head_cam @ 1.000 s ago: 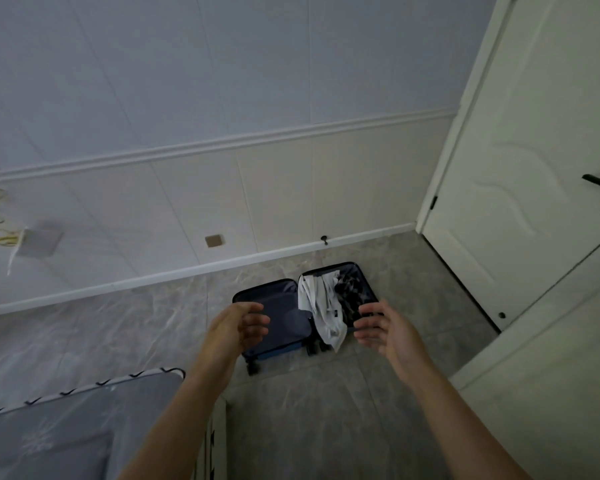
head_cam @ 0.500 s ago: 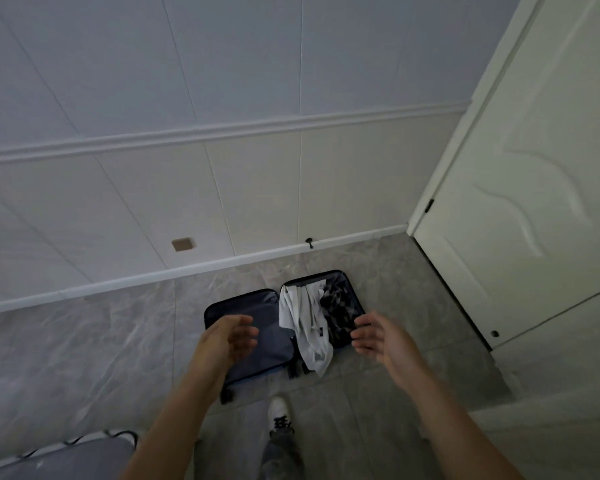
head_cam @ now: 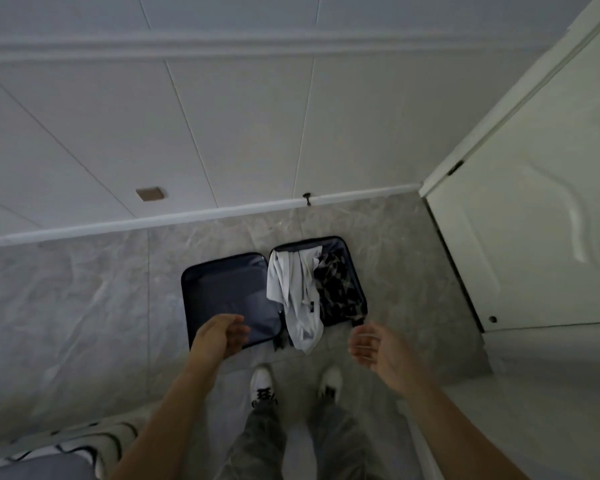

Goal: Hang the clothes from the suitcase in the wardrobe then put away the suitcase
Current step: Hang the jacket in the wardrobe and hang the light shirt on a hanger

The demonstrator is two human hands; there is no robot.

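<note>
Bed [head_cam: 32, 468] cut off; right hand [head_cam: 379, 352] blurred, fingers [head_cam: 359, 342] perhaps curled.

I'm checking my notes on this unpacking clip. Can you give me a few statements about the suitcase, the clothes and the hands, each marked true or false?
1. The suitcase lies open on the floor. True.
2. The left hand grips the white garment. False: it holds nothing.
3. The white garment spills over the suitcase's near edge. True.
4. The dark patterned garment lies in the left half. False: it lies in the right half.
5. The right hand holds nothing. True.
</note>
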